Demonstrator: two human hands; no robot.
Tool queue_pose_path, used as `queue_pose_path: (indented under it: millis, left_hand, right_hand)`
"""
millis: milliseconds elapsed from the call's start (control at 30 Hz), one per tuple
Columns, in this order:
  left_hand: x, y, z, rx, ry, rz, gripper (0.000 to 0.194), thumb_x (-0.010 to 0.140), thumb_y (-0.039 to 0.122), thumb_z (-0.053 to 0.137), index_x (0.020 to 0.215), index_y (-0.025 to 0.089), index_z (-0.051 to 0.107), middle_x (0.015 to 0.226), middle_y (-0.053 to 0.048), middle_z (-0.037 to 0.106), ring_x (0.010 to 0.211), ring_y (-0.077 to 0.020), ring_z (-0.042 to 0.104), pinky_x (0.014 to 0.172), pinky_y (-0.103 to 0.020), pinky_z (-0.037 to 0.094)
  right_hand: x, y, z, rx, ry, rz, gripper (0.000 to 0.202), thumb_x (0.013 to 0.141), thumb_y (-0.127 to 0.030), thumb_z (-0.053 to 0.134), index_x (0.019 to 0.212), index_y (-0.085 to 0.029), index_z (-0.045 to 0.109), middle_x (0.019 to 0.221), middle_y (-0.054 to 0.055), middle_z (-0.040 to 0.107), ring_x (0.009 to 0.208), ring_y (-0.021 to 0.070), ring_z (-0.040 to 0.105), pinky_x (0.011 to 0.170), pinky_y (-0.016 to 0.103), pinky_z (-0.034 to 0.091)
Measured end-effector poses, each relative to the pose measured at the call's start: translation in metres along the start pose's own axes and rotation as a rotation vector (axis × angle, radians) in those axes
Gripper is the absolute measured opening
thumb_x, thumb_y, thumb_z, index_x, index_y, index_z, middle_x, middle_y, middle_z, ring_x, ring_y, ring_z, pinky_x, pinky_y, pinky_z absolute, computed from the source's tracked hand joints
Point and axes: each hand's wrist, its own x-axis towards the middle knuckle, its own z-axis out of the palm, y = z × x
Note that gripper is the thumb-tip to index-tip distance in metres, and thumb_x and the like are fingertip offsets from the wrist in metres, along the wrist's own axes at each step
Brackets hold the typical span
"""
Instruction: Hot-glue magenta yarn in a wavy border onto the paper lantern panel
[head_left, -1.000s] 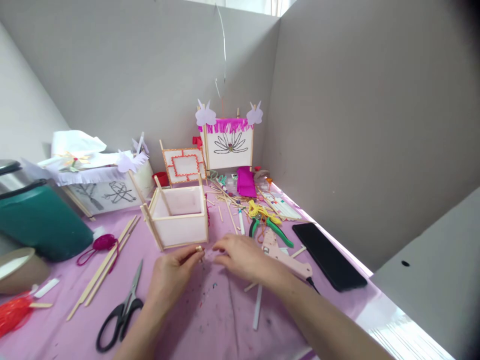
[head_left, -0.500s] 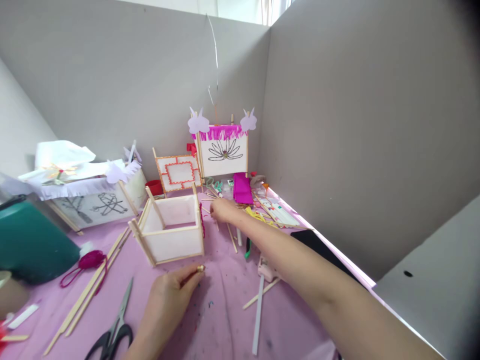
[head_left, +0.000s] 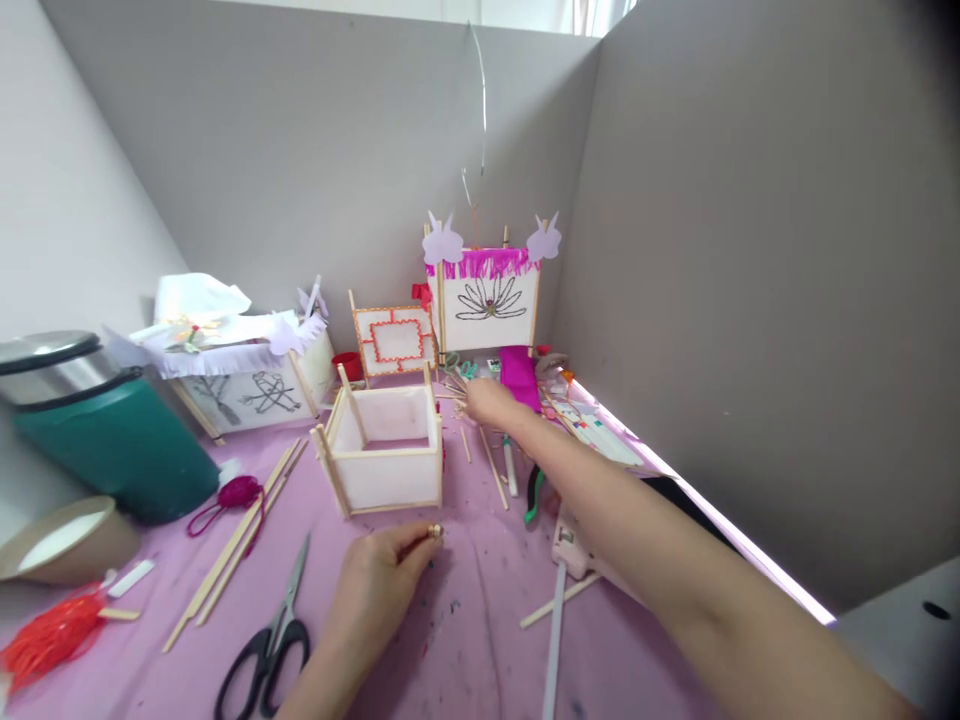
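Observation:
My left hand (head_left: pixel 382 580) pinches a small pale wooden piece (head_left: pixel 436 531) between thumb and fingertips, just in front of a white-walled stick frame box (head_left: pixel 386 480). Farther back, my right hand (head_left: pixel 491 402) reaches among thin wooden sticks (head_left: pixel 495 470); its fingers are bent together, and what they hold, if anything, is too small to make out. A marker (head_left: pixel 511 466) and green-handled pliers (head_left: pixel 534 495) lie beneath the right forearm. Beside that forearm rests a hot glue gun (head_left: pixel 571 545) with a long white glue stick (head_left: pixel 555 640).
Black scissors (head_left: pixel 274 640), long sticks (head_left: pixel 232 545), magenta yarn (head_left: pixel 238 492), a green bottle (head_left: pixel 127 440), a tape roll (head_left: pixel 71 545) and red strands (head_left: pixel 56 640) lie left. Decorated lanterns (head_left: pixel 491 305) stand behind. A grey partition (head_left: pixel 750 280) rises at right.
The view has turned left, so things appear farther right. My right hand still reaches among the sticks, and my left hand keeps its pinch on the small piece.

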Motion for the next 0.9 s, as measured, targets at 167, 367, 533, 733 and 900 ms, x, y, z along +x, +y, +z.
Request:
queue_pose_path:
  millis: [167, 367, 533, 733, 900]
  left_hand:
    - [-0.002, 0.005, -0.002, 0.007, 0.024, 0.038, 0.031, 0.082, 0.038, 0.052, 0.082, 0.020, 0.077, 0.077, 0.001, 0.075, 0.074, -0.0211, 0.065, 0.067, -0.027, 0.044]
    - [-0.001, 0.003, -0.001, -0.050, 0.019, 0.048, 0.030, 0.080, 0.036, 0.052, 0.082, 0.019, 0.076, 0.071, 0.002, 0.071, 0.070, -0.0179, 0.061, 0.064, -0.024, 0.042]
    - [0.000, 0.000, -0.002, -0.106, -0.013, 0.062, 0.029, 0.079, 0.036, 0.053, 0.083, 0.019, 0.077, 0.077, 0.001, 0.074, 0.075, -0.0194, 0.064, 0.070, -0.025, 0.046]
    - [0.004, -0.005, -0.002, -0.148, -0.042, 0.066, 0.024, 0.077, 0.030, 0.056, 0.082, 0.020, 0.078, 0.080, 0.001, 0.076, 0.075, -0.0191, 0.065, 0.072, -0.026, 0.047]
    - [0.004, -0.005, -0.002, -0.144, -0.045, 0.049, 0.022, 0.077, 0.029, 0.058, 0.082, 0.020, 0.078, 0.078, 0.001, 0.076, 0.074, -0.0193, 0.065, 0.070, -0.025, 0.046]
  right_hand:
    - [-0.069, 0.010, -0.027, 0.126, 0.070, -0.051, 0.022, 0.092, -0.031, 0.056, 0.106, -0.015, 0.063, 0.106, 0.006, 0.065, 0.092, 0.0186, 0.063, 0.080, 0.038, 0.052]
    - [-0.145, -0.030, 0.006, 0.327, 0.035, -0.272, 0.018, 0.078, -0.008, 0.055, 0.079, -0.018, 0.071, 0.074, 0.001, 0.070, 0.069, 0.0136, 0.062, 0.064, 0.023, 0.042]
    - [-0.146, -0.046, 0.046, 0.423, 0.083, -0.314, 0.019, 0.080, -0.007, 0.052, 0.087, -0.015, 0.067, 0.082, 0.005, 0.070, 0.073, 0.0149, 0.061, 0.065, 0.023, 0.040]
    - [-0.142, -0.038, 0.067, 0.544, 0.100, -0.330, 0.015, 0.081, -0.008, 0.055, 0.087, -0.018, 0.062, 0.077, 0.001, 0.067, 0.069, 0.0128, 0.059, 0.063, 0.022, 0.040]
    - [-0.140, -0.037, 0.076, 0.631, 0.129, -0.292, 0.014, 0.080, -0.007, 0.057, 0.087, -0.019, 0.061, 0.078, 0.000, 0.067, 0.072, 0.0132, 0.061, 0.066, 0.022, 0.042]
